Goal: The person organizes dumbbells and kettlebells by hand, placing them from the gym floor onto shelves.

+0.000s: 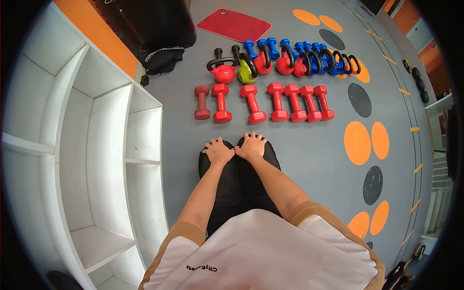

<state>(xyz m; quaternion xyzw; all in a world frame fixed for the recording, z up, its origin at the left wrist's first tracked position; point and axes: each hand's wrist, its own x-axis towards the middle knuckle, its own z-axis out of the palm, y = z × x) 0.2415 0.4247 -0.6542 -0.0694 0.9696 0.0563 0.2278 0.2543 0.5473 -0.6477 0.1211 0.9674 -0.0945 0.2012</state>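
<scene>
My left hand (219, 151) lies flat on my left knee, fingers spread, holding nothing. On the other knee rests my right hand (252, 146), its fingers also apart. Both knees are covered by black trousers (238, 186). Just beyond them, a row of red dumbbells (253, 104) lies on the grey floor, with a wider gap around the third one from the left. Behind that row stand several kettlebells: a red kettlebell (224, 73), a yellow-green kettlebell (247, 72), more red ones, and blue ones at the right. Blue dumbbells (272, 48) and two black dumbbells (218, 54) are farther back.
White open shelving (108, 145) runs along my left side. A red mat (234, 25) lies at the back, near a large black object (150, 24) and a dark bundle (163, 60). Orange and black circles (357, 143) mark the floor to the right.
</scene>
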